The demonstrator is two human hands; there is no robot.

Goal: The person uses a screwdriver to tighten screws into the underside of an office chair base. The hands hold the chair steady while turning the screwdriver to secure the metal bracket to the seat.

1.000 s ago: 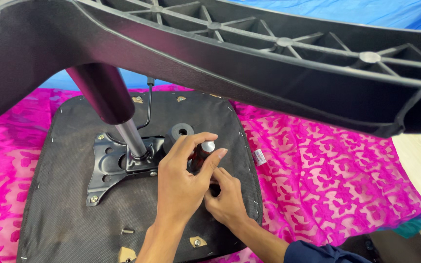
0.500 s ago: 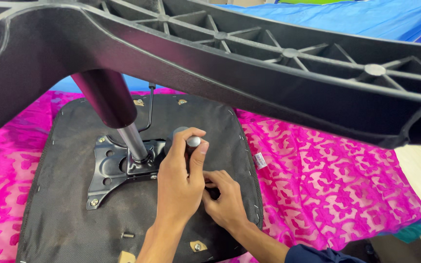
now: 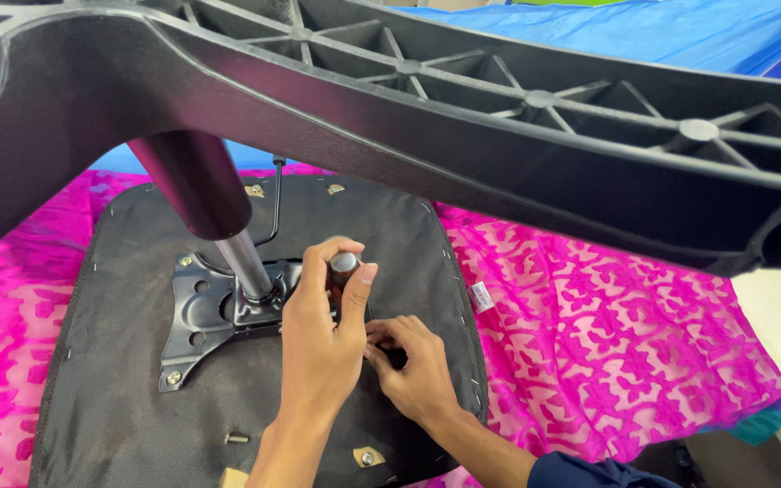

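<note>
While the seat [image 3: 228, 361] lay upside down on pink cloth [image 3: 607, 325], w/ base [image 3: 463, 117] overhead on the gas column [image 3: 219, 226], left hand [image 3: 323, 339] had its fingers clamped on a small knob [image 3: 343, 264] by the metal plate [image 3: 201, 316], prob. to turn it. Right hand [image 3: 413, 366] pressed down beside, fingers curled together, steadying.

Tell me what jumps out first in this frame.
A big black ribbed plastic chair base spans the top, its dark gas cylinder running down into the black metal mounting plate on the upturned black fabric seat bottom. At centre, the left hand grips a small dark tool handle while the right hand steadies below. Bright pink patterned cloth lies underneath.
</note>
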